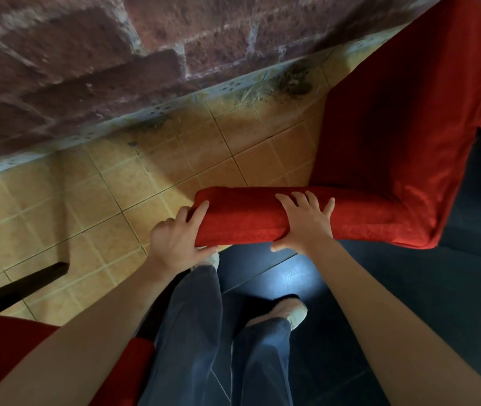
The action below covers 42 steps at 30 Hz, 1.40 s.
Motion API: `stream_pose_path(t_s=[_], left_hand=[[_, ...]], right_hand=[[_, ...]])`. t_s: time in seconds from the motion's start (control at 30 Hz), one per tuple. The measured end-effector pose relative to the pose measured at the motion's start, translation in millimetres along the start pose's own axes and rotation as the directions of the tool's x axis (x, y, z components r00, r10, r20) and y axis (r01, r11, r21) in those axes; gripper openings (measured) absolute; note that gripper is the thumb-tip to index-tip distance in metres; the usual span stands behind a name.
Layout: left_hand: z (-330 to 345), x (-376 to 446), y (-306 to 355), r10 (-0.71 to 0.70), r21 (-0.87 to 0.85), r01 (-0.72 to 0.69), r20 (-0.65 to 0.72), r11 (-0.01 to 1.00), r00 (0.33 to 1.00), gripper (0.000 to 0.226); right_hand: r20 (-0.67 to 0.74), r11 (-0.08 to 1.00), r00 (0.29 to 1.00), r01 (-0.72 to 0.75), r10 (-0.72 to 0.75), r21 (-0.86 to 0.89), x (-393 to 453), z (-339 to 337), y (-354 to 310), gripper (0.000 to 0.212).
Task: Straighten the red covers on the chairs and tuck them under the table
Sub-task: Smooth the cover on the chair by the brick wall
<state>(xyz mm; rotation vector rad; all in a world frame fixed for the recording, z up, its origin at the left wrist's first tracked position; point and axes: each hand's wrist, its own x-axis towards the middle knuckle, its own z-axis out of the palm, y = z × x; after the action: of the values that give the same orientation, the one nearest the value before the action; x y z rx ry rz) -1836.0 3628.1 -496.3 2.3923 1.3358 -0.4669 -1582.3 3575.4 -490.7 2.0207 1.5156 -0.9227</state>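
- The red cover (248, 218) on the chair back ran left to right at mid-frame.
- The left hand (174, 238) gripped its left end, fingers curled.
- The right hand (303, 224) pressed its middle, fingers spread flat.

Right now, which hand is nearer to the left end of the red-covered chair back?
Left. The left hand grips the very end of the red-covered chair back, thumb beneath. The right hand lies flat on top, farther along toward the seat side.
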Motion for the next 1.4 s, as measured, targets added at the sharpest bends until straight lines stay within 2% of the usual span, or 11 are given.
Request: stream_pose_path(t_s=[0.1, 0.37, 0.47, 0.6, 0.8, 1.0, 1.13, 1.4], left_hand=[[4.2, 1.9, -2.6, 0.030, 0.027, -0.030, -0.027, 0.999, 0.999, 0.099], [2.0, 1.0, 1.0, -0.026, -0.011, 0.026, 0.001, 1.000, 1.000, 0.096], [1.8, 2.1, 1.2, -0.042, 0.004, 0.042, 0.017, 0.999, 0.999, 0.099], [3.2, 6.8, -2.2, -0.055, 0.033, 0.053, 0.047, 0.998, 0.997, 0.102], [7.1, 7.7, -5.2, -0.061, 0.042, 0.057, 0.108, 0.997, 0.992, 0.106], [1.8, 9.9, -6.0, -0.043, 0.008, 0.042, 0.116, 0.999, 0.992, 0.087], [-3.3, 9.8, -6.4, -0.030, -0.011, 0.032, 0.113, 0.999, 0.993, 0.083], [-29.9, 10.5, -4.9, 0.039, 0.025, -0.041, 0.098, 0.999, 0.994, 0.078]], right_hand=[[-0.012, 1.000, 1.000, 0.013, -0.013, -0.025, 2.5, 0.4, -2.4, 0.122], [-0.001, 0.998, 1.000, 0.005, -0.005, -0.061, 4.4, -1.9, -6.7, 0.127], [-0.005, 0.995, 0.999, 0.033, -0.034, -0.096, 4.6, 1.2, -8.8, 0.128], [-0.045, 0.992, 0.996, 0.071, -0.076, -0.105, 6.5, 2.5, -5.5, 0.117], [-0.038, 0.981, 0.989, 0.133, -0.140, -0.141, 2.2, 6.4, 12.5, 0.123], [-0.100, 0.951, 0.980, 0.139, -0.173, -0.274, 5.2, 2.2, 11.2, 0.087], [-0.136, 0.934, 0.966, 0.166, -0.218, -0.317, 4.1, -1.6, 14.8, 0.067], [-0.165, 0.919, 0.952, 0.190, -0.259, -0.345, -4.5, -19.0, 17.2, 0.056]])
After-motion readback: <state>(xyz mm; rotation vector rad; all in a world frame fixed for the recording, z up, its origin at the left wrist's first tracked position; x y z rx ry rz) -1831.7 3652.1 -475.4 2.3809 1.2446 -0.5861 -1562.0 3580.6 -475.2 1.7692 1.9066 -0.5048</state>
